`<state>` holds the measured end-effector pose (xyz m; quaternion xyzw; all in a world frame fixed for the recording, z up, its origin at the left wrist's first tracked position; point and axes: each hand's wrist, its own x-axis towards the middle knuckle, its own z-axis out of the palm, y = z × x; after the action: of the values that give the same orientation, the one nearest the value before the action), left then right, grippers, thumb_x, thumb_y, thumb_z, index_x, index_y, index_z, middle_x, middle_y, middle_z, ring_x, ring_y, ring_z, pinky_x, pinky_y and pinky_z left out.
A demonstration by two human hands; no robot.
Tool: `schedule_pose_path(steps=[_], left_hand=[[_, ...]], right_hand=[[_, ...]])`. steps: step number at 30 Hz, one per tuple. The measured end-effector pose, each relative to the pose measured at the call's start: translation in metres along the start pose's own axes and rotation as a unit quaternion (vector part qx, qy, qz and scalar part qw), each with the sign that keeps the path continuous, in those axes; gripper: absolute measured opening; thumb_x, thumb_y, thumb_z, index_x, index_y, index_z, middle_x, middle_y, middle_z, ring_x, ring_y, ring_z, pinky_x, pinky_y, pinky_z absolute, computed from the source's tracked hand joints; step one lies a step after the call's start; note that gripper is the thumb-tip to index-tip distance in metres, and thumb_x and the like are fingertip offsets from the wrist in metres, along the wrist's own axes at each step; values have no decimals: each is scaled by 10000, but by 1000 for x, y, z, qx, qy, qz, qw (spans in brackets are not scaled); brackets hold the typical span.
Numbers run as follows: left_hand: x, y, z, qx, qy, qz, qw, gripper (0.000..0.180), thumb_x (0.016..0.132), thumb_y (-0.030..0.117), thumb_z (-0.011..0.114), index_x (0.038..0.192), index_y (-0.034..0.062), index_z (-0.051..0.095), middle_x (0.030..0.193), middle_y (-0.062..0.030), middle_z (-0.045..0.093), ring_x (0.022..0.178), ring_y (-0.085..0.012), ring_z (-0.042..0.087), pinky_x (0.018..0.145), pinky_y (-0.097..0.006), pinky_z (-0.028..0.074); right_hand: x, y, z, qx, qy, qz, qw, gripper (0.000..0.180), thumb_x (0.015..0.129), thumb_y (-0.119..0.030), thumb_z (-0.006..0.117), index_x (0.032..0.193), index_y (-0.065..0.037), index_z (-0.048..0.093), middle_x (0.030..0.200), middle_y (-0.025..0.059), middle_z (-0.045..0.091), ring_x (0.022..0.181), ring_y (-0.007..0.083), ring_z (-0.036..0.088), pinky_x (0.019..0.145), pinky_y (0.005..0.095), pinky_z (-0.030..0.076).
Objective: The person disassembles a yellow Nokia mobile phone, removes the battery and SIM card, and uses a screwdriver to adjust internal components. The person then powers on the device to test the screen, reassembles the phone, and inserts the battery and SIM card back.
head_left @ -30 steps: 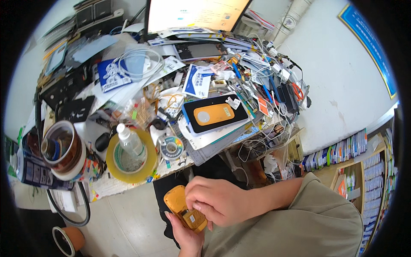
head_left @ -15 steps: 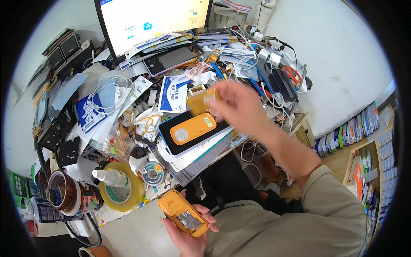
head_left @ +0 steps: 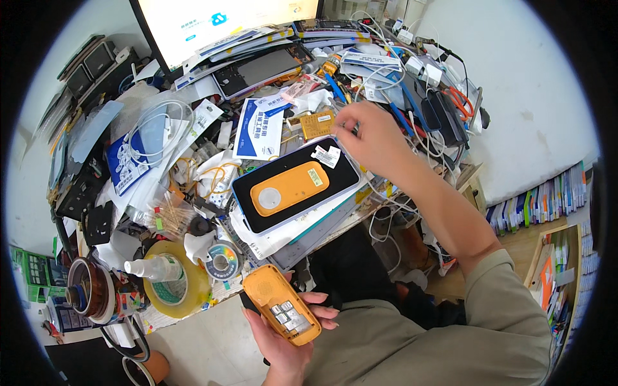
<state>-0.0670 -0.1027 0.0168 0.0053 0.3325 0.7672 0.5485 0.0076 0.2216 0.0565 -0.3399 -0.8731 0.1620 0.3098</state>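
Note:
My left hand (head_left: 281,344) cradles an orange mobile phone (head_left: 283,302) with its back off, the bare battery bay and metal card slots facing up. At the back of the work spot, my right hand (head_left: 367,132) has its fingers bent together. Their tips are beside the right edge of a gold battery (head_left: 317,124) lying on the clutter; a small dark bit shows between them, too small to name. Below it, an orange back cover (head_left: 290,188) lies inner side up on a black-screened device (head_left: 344,172), with a white label (head_left: 326,156) near its far corner.
A lit monitor (head_left: 225,22) stands behind piles of phone parts. Cables (head_left: 393,119) and tools crowd the right. At the left are a tape roll (head_left: 193,283) with a white bottle (head_left: 154,267) on it, a solder spool (head_left: 223,260) and cotton swabs (head_left: 170,219).
My right hand has moved slightly back and right. The gold battery it was carrying now lies beside its fingertips, uncovering the white label. My left hand still holds the phone.

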Motion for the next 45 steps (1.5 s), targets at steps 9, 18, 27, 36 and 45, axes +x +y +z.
schedule_pose_path(steps=[9,18,27,36,45], left_hand=[[12,0,13,2,-17,-1,1000,872,969,723,222,1442,2,354,1018,-248,671,754,-335,716,571,-411,608],[16,4,11,-18,-27,-2,999,920,945,766,192,1476,26,319,1091,-268,654,799,-335,719,586,-407,610],[17,1,-4,-139,-155,12,978,914,965,748,168,1470,15,377,1324,-185,584,1121,-305,635,900,-424,544],[15,-2,-11,-61,-116,68,989,852,999,691,160,1535,44,304,1526,-158,410,1365,-282,455,1146,-422,347],[16,-3,-10,-41,-113,75,990,827,1012,669,158,1520,38,328,1485,-156,461,1317,-276,508,1114,-410,391]], right_hand=[[-14,-6,7,-4,-58,39,998,226,839,-208,774,887,-24,653,811,77,636,728,192,624,662,325,500],[-36,-50,-13,318,-18,99,943,157,873,-32,736,1018,5,689,867,58,706,729,92,671,612,224,522],[-107,-113,-14,302,-179,-166,922,153,748,-1,786,883,-61,746,852,90,708,698,182,670,594,295,537],[-122,-115,-4,261,-243,-192,914,178,702,-82,838,851,-116,746,822,31,705,709,202,685,574,304,542],[-120,-115,-9,236,-287,-199,907,159,708,-75,830,827,-106,730,831,33,657,654,187,628,524,308,484]])
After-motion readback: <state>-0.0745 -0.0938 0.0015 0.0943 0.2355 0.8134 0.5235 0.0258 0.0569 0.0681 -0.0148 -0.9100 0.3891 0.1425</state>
